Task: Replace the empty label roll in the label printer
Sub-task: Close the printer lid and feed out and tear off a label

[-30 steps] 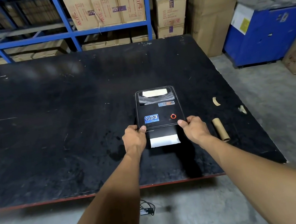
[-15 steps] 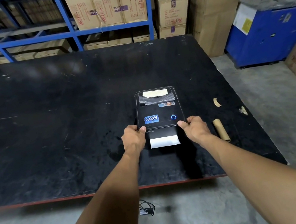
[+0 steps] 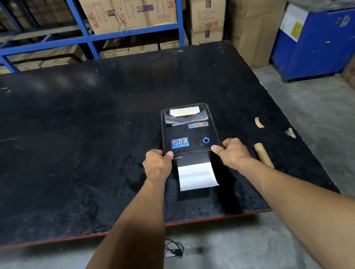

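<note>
A black label printer [image 3: 189,132] sits on the black table [image 3: 59,152] with its lid down and a blue ring lit on top. White label paper [image 3: 196,176] sticks out of its front slot. My left hand [image 3: 157,166] grips the printer's front left corner, thumb on the lid. My right hand [image 3: 232,153] grips the front right corner the same way. A bare cardboard core [image 3: 263,155] lies on the table just right of my right hand. A roll shows through the lid's window [image 3: 184,115].
A curled scrap of backing [image 3: 259,122] and a small torn bit [image 3: 290,133] lie near the table's right edge. Blue racks with cartons [image 3: 129,5] stand behind. A blue cabinet [image 3: 323,38] is at right. A cable [image 3: 175,248] lies on the floor.
The printer's ring light went from red to blue. The white paper now sticks out farther from the front slot. Both hands stay on the front corners.
</note>
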Available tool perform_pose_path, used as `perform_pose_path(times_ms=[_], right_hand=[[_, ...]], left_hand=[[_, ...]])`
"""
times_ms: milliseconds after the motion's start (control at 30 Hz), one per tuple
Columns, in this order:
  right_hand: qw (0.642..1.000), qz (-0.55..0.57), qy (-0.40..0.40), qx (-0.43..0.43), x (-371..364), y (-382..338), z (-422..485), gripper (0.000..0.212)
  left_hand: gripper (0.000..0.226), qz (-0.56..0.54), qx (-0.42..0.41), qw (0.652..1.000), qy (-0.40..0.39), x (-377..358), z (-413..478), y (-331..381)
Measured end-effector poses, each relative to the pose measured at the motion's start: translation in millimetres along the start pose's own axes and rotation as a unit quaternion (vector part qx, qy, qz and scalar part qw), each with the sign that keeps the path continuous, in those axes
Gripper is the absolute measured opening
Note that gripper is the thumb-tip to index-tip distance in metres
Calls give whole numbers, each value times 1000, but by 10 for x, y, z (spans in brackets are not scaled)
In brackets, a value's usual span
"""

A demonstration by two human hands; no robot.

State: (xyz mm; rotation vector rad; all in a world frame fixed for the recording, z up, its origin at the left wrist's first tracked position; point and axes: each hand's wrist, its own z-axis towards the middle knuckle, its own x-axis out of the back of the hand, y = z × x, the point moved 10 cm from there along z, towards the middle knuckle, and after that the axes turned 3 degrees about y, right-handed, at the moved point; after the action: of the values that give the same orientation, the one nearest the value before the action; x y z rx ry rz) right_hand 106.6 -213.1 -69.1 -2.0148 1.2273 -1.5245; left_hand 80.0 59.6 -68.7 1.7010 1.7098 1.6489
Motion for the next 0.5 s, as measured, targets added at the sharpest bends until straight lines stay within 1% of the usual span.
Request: perform_pose_path(times_ms=[167,367,400,467,500], right_hand=[[1000,-4,2,-1,2,-3,-6,35],[1000,-15,-4,-7,7,-7,-33,43],[1000,-14,-6,-6,5,-11,-34,42],[1000,-8,-12,-9,3,-7,-31,27],[1000,-4,-16,-12,-5,-3,-25,27]], left_hand=[[44,4,4,1000,-3,-2,3,-7],[48,17,3,1000,-8,6,17,2],[48,18,4,1000,-9,7,21,3],[47,20,7,1000,-10,7,25,4],[47,20,8,1000,-10,10,28,6]])
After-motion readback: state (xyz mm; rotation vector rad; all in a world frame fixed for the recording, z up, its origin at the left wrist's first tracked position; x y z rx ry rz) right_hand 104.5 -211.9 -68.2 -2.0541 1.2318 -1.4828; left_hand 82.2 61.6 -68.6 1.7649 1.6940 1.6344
